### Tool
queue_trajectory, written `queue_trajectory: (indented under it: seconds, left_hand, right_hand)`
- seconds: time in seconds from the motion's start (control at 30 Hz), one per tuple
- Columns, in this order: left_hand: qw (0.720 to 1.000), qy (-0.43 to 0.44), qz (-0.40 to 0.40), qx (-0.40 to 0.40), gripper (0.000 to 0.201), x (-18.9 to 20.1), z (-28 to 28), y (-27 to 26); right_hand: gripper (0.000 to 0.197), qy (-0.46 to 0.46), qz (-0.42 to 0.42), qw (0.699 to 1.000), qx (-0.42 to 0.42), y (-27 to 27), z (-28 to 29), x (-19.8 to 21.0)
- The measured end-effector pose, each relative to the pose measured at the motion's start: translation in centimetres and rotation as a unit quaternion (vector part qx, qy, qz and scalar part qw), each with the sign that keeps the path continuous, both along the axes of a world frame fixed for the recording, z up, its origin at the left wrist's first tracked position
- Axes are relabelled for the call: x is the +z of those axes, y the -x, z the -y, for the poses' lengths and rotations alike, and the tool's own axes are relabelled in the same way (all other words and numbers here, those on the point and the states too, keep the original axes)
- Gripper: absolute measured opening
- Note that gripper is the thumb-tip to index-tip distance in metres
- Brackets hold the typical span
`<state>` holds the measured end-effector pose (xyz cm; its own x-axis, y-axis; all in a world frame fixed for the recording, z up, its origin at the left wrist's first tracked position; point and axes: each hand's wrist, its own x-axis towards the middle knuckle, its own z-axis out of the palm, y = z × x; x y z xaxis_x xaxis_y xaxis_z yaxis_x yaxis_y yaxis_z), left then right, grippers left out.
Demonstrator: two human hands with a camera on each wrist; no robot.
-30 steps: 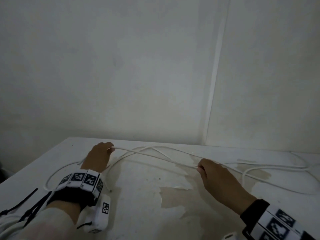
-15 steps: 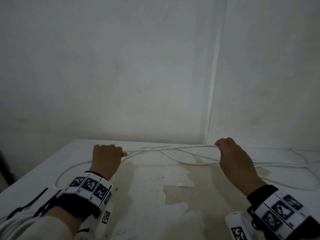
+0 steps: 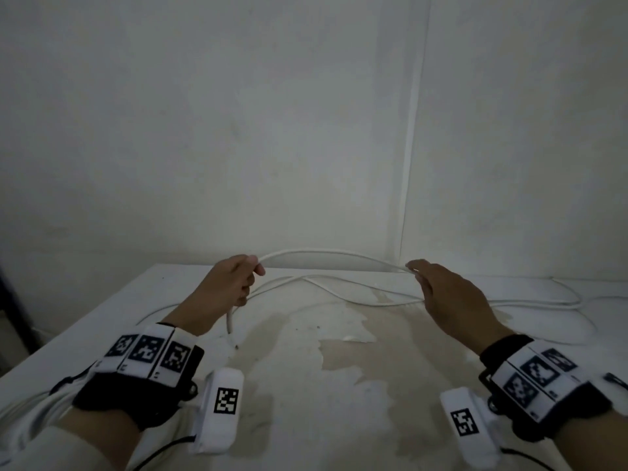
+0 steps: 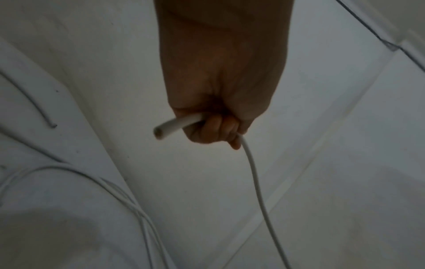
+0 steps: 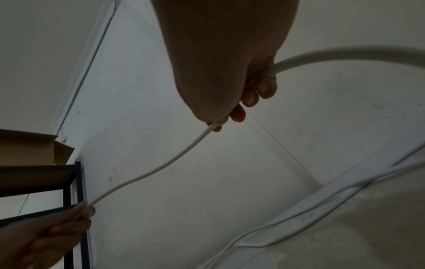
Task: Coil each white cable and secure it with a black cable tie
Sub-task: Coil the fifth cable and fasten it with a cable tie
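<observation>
You face a corner where two plain white walls meet; a thin white conduit strip runs down the seam at about 1 o'clock. Below it, filling the 6 o'clock half of your head view, is a white table whose coating has peeled off in tan, stained patches around the middle. Light is dim and flat, grey-green, with soft shadows. In your right wrist view, at 8 o'clock, a dark metal shelf frame stands against the wall with a brown cardboard box on top.
</observation>
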<state>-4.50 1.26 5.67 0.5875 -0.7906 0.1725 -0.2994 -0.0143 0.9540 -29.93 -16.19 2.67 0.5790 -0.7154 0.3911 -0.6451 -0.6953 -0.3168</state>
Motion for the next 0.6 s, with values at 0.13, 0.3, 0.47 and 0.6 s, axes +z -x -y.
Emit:
queue_trajectory:
  seconds: [0.13, 0.3, 0.47, 0.6]
  left_hand:
    - [0.993, 0.09, -0.053, 0.054, 0.032, 0.3, -0.4, -0.1]
    - [0.978, 0.144, -0.044, 0.143, 0.033, 1.1, -0.7, -0.8]
    - [0.989, 0.128, 0.005, 0.079, 0.032, 2.1, -0.7, 1.9]
    - [0.994, 0.102, 0.04, 0.002, 0.031, 2.6, -0.1, 4.8]
  right_hand:
    - [0.03, 0.014, -0.021, 0.999, 0.027, 0.4, -0.3, 0.1]
    - [0.032, 0.035, 0.092, 0.993, 0.06, 0.8, -0.2, 0.2]
    - [0.027, 0.14, -0.022, 0.987, 0.07, -0.1, -0.2, -0.5]
    - [0.037, 0.201, -0.072, 0.967, 0.135, -2.0, -1.9, -2.2]
